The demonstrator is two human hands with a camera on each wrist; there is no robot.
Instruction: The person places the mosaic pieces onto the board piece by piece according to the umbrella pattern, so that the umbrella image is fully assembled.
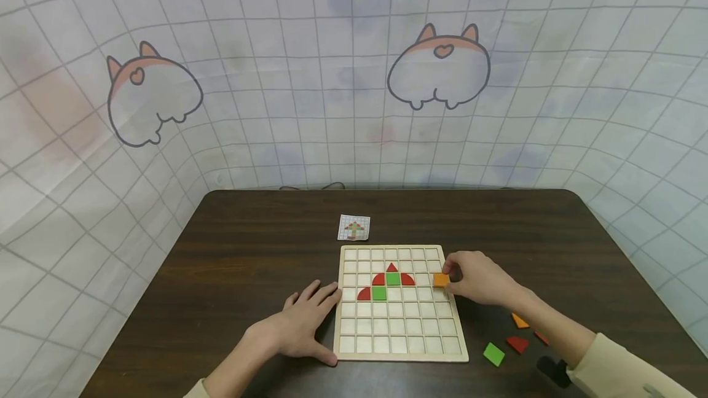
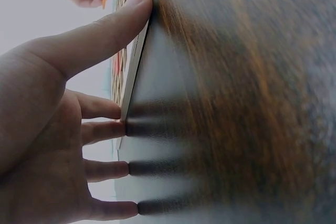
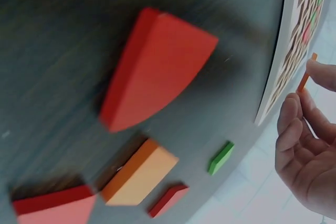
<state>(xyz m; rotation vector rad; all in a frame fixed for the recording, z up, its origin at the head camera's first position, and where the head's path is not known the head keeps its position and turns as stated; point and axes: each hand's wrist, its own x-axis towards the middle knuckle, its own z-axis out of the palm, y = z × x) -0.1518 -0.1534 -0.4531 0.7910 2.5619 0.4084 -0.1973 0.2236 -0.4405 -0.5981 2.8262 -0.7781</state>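
A wooden grid board (image 1: 401, 358) lies on the dark table, with red and green tiles set in several of its cells. Among them are a green square (image 1: 378, 293), a red triangle (image 1: 391, 268) and a red quarter-circle (image 1: 407, 279). My right hand (image 1: 480, 277) pinches an orange square tile (image 1: 440, 280) between thumb and fingertips, over the board's right edge. In the right wrist view that tile (image 3: 306, 73) is seen edge-on. My left hand (image 1: 303, 323) rests with spread fingers along the board's left edge, thumb at the near corner.
Loose tiles lie right of the board: a green square (image 1: 494, 354), a red quarter-circle (image 1: 517, 344) and an orange piece (image 1: 520, 320). Behind the board is a small pattern card (image 1: 354, 228). A dark object (image 1: 553, 371) is by the right sleeve. A white gridded curtain (image 1: 354, 140) surrounds the table.
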